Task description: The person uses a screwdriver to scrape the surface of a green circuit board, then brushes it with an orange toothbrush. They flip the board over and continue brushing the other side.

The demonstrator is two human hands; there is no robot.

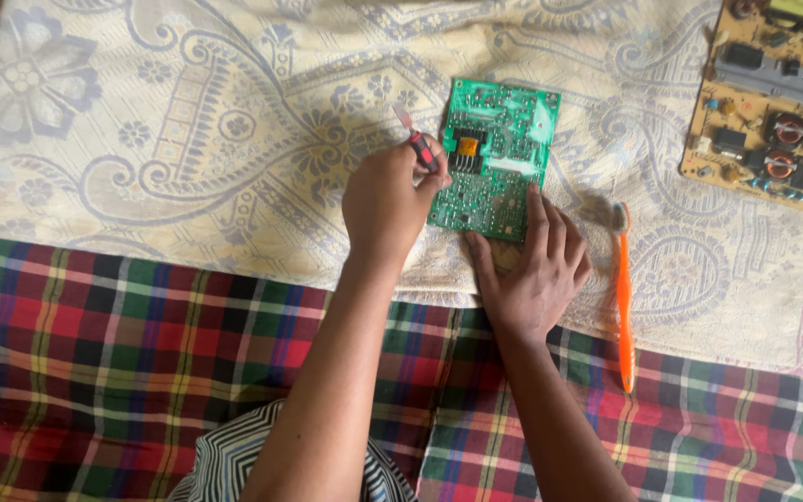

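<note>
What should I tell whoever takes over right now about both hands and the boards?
Left hand: closed on a red-handled screwdriver, at the left edge of the green circuit board.
Right hand: flat, fingertips pressing the green board's near edge, steadying it.
The board lies on the patterned cloth. An orange toothbrush lies to its right; a tan circuit board sits at far right.
Done: board laid out and steadied. Left: the work on it; progress cannot be told.

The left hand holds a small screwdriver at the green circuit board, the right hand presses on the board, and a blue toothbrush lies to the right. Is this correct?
Not quite: the head view shows the toothbrush is orange, not blue. The left hand does hold the screwdriver at the green circuit board, and the right hand presses on it.
</note>
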